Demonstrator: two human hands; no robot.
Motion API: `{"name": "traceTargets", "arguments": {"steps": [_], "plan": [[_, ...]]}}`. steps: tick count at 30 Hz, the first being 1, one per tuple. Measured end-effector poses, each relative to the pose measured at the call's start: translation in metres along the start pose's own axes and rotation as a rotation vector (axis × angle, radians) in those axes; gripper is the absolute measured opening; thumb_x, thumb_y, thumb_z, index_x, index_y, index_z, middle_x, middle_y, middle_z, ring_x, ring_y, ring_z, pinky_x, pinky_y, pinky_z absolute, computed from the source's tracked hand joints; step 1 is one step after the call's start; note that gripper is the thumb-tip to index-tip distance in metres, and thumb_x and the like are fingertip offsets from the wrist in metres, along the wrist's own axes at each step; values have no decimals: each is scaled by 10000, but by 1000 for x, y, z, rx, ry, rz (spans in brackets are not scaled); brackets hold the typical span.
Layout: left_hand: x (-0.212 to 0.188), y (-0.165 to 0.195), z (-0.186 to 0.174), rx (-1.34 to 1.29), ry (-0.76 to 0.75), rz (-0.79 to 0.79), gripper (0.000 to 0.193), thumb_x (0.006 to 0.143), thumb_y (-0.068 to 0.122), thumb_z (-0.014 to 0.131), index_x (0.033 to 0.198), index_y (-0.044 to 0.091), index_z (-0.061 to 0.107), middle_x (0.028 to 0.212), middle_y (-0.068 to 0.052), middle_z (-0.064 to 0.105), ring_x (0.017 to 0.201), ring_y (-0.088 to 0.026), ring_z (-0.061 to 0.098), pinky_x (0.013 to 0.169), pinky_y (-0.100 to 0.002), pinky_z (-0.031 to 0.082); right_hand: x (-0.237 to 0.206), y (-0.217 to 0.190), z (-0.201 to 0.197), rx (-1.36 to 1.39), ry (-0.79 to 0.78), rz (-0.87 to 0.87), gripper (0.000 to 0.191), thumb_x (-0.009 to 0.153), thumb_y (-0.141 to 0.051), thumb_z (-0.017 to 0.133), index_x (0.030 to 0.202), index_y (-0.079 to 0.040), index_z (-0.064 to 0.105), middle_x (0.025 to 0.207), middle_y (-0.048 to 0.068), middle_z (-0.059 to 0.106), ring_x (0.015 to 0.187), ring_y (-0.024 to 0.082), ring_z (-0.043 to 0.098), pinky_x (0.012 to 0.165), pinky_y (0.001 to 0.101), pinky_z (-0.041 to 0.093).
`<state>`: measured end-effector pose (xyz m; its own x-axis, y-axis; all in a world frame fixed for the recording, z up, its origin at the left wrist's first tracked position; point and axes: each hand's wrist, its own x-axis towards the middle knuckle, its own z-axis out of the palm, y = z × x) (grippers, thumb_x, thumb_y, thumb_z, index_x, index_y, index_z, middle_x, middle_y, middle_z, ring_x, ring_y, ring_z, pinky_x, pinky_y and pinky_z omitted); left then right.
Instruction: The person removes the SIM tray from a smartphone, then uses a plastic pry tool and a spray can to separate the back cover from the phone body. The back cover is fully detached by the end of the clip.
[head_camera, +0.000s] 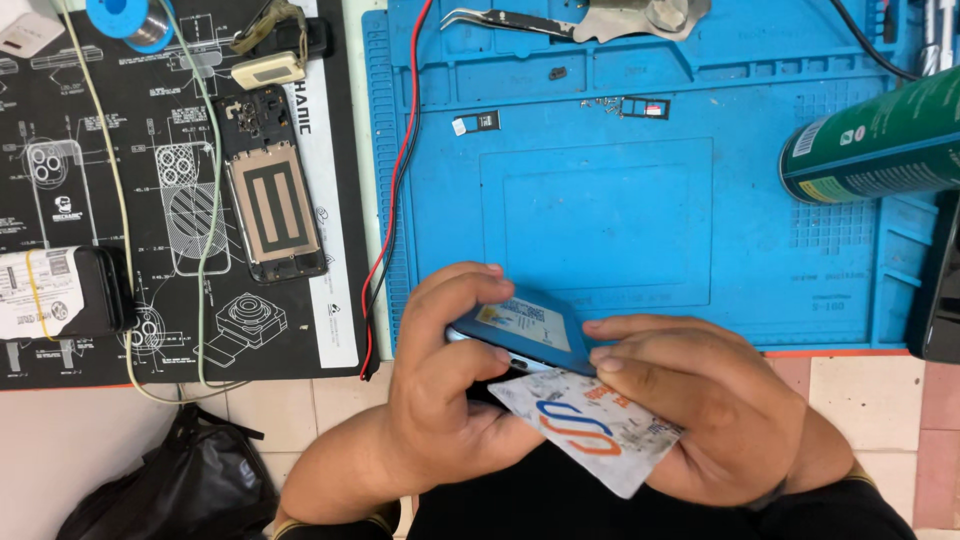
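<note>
Here, working down from the biggest surface: a blue silicone work mat (640, 200) covers the right part of the bench, and a black printed mat (110, 190) lies along its left edge, red and black wires (392, 190) running down the seam between them. At the blue mat's right edge a green can (872, 145) lies on its side; on the black mat an opened phone chassis (268, 190) rests face up, a banded dark block (60, 292) at that mat's left edge. Tweezers (500, 22) sit at the blue mat's far edge, and two small card trays (478, 122) lie near its upper middle. My hands meet over the blue mat's near edge. My left hand (445, 375) is curled around a blue phone (515, 330), thumb over the top, fingers closed on its left end. My right hand (715, 410) pinches a thin printed plastic card (590, 425), fingers narrow, the card's corner touching the phone's lower edge at the seam. I judge the phone light but rigid, its back panel slick and likely brittle if flexed; best held by the long side rails, as the left hand has it, not by the faces. The card reads as thin and springy, bending before it breaks; a grip near its rear half keeps the tip free. The small trays look fiddly, a job for tweezers.
</note>
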<state>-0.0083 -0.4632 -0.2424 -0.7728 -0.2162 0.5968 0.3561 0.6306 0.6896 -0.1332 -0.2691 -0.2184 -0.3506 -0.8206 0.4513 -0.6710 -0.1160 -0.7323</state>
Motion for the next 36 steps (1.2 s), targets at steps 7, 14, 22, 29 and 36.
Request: {"name": "traceTargets", "arguments": {"steps": [7,14,22,29,36], "plan": [[13,18,-9,75,-59,-41,563,815,294,951,1018,73,475,1218,-208,521,1194,-385,598,960,-443,555,-23,6,11,41,29,97,593,815,-153,869,1294,-16,549,1151,136,632,1145,365,728,945,440,608],[18,31,-12,175,-95,-124,514,778,269,958,1073,51,598,1249,-216,528,1176,-369,608,966,-444,552,-26,16,18,138,91,-17,613,809,-177,870,1280,11,526,1167,180,631,1125,395,705,960,463,618],[16,25,-5,91,-1,-85,512,742,206,921,1043,25,547,1293,-296,486,1165,-416,600,955,-481,550,-32,28,25,327,148,82,415,866,-16,799,1212,-48,572,1198,210,695,1156,371,748,989,455,643],[-5,35,-6,-112,48,-249,296,811,138,866,853,60,583,1237,-241,633,1141,-347,710,1128,-540,559,-40,18,18,232,149,125,400,865,13,797,1175,-65,556,1129,166,691,1090,341,760,910,416,674],[-12,43,-6,-174,70,-375,338,846,72,903,816,59,567,1185,-213,656,1164,-340,723,1157,-541,545,-43,15,18,272,147,130,391,878,17,762,1193,-56,542,1116,178,687,1060,331,768,903,442,630]]}}
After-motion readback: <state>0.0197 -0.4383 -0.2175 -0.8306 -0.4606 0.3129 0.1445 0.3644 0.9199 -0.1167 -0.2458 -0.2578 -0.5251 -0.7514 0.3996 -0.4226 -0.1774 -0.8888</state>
